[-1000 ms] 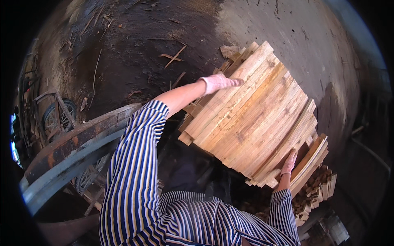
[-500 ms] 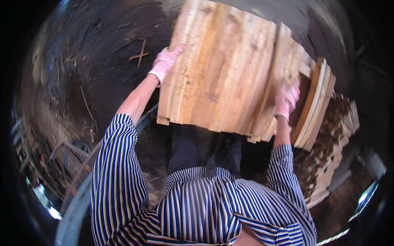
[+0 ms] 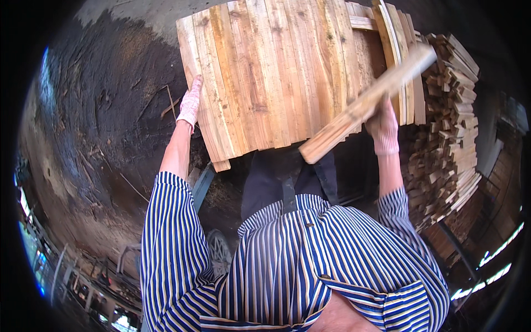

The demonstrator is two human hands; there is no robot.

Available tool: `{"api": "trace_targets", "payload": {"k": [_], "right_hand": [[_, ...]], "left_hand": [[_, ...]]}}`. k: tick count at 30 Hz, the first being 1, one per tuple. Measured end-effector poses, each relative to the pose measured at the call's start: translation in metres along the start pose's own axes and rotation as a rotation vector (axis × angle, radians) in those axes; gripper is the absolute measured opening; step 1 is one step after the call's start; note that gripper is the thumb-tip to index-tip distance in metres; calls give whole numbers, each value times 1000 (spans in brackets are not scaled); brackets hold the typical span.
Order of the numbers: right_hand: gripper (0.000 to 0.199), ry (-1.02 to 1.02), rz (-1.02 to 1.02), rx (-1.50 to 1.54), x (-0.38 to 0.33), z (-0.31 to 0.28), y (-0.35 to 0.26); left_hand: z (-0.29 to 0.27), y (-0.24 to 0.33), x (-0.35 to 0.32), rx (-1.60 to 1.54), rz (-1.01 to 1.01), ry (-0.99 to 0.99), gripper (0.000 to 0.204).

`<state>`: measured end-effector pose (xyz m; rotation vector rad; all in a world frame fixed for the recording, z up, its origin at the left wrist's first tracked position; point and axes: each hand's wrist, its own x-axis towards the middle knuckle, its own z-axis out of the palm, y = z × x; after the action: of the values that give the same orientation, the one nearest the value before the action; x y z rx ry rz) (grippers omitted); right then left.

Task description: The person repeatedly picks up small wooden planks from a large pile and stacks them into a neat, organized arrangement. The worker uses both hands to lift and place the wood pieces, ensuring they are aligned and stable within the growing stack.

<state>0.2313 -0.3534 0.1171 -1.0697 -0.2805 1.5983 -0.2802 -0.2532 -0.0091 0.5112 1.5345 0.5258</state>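
The right hand (image 3: 383, 124) grips a loose wooden slat (image 3: 368, 103) slanting over the right part of the slat stack (image 3: 265, 77). The left hand (image 3: 189, 105) touches the stack's left edge; its closure cannot be told. A woodpile (image 3: 451, 124) lies right of the stack.

Dark floor (image 3: 124, 83) with thin sticks (image 3: 167, 112)

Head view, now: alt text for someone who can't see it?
A gloved right hand holds a loose wooden board aslant, its upper end blurred; the gloved left hand touches the left edge of a row of boards laid side by side. The person wears a striped shirt; stacked wood pieces lie to the right.
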Motion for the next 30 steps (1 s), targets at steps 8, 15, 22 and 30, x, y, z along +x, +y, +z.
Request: {"api": "trace_targets", "payload": {"k": [8,15,22,30], "right_hand": [[50,347,473,90,-197,-20,147],[27,97,421,13,-126,36,304],[50,248,379,456,-143,28,328],[22,111,68,-717,-107,-40,276]], "left_hand": [[-29,-41,45,66,5,86,107],[6,-12,26,275,105,171,92],[-14,-23,14,129,-10,165,90],[12,-14,4,81,59,-36,85]]}}
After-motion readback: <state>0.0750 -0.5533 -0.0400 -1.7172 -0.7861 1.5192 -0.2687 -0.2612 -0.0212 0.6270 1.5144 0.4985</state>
